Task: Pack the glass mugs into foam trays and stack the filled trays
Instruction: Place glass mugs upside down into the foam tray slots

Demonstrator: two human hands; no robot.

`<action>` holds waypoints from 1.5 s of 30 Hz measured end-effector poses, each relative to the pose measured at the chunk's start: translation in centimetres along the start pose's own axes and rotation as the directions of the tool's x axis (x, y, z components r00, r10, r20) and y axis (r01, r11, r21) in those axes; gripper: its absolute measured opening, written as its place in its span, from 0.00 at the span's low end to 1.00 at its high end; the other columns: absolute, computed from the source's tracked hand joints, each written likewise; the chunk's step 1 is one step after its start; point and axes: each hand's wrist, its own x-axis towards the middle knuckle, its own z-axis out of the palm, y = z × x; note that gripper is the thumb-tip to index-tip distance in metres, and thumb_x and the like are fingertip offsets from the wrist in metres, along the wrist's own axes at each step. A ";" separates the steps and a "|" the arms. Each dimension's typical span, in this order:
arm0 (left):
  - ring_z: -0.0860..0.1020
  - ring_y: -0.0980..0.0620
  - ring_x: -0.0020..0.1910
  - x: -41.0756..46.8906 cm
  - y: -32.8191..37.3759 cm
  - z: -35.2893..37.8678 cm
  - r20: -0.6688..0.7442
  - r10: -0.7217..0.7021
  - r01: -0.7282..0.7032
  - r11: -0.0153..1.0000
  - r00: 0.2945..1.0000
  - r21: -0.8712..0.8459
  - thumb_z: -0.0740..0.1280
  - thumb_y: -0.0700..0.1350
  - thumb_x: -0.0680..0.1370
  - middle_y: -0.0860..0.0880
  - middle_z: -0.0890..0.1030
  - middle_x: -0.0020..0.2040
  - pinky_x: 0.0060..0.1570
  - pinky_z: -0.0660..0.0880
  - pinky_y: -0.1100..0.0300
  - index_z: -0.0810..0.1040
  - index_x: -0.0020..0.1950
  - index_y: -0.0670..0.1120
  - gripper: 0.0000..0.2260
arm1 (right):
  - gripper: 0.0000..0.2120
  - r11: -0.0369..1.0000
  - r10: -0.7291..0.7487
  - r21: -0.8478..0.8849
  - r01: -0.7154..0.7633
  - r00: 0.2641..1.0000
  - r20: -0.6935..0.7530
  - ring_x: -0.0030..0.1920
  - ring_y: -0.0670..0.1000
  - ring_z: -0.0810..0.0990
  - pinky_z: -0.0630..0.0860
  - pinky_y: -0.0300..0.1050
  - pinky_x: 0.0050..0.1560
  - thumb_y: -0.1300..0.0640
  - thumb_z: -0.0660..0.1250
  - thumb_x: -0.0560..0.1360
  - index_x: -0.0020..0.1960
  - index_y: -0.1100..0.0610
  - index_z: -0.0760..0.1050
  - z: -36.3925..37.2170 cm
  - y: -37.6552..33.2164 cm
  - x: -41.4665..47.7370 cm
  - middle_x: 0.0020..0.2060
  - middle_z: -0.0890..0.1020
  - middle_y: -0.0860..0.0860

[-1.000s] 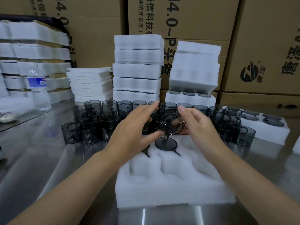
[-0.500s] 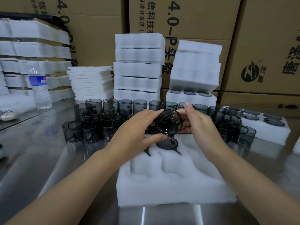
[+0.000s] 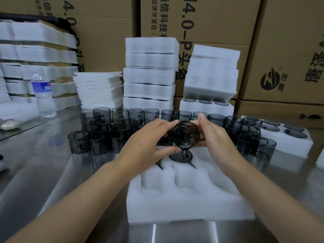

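Checker: Inventory, left to right?

Packer: Foam stacks at far left, count unclear through blur. One water bottle, upright on metal table. One pile of thin foam sheets. One centre stack of five foam trays. One blurred right stack, seated on a filled tray showing six dark rims. Cardboard cartons behind everything.

Checker: Mug count on the table?

Packer: Loose mugs crowded in rows across the table's middle, too overlapped for an exact count.

Checker: Containers and contents?

Packer: Near tray directly in front, flat on the table. One seated mug in the middle pocket of its far row. Side tray at right, past the loose mugs, with at least five dark rims visible in its pockets.

Checker: Hand pose and grip?

Packer: Held mug raised just above the seated mug, round face turned toward the camera, handle pointing down. Left hand wrapped round the mug's left side, thumb under the lower edge, fingers over the top. Right hand cupped against the right side, fingers behind the glass, thumb up beside the rim. Both forearms reaching in from the lower corners, across the near tray's flanks.
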 end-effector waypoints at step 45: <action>0.75 0.61 0.50 -0.1 -1.2 0.5 0.048 -0.041 0.040 0.999 0.998 0.017 0.67 0.47 0.77 0.61 0.77 0.49 0.52 0.74 0.61 0.80 0.59 0.53 0.11 | 0.12 0.986 0.027 -0.165 -0.005 0.991 0.131 0.34 0.39 0.79 0.72 0.28 0.34 0.40 0.66 0.65 0.42 0.46 0.80 -5.3 0.4 0.8 0.34 0.82 0.41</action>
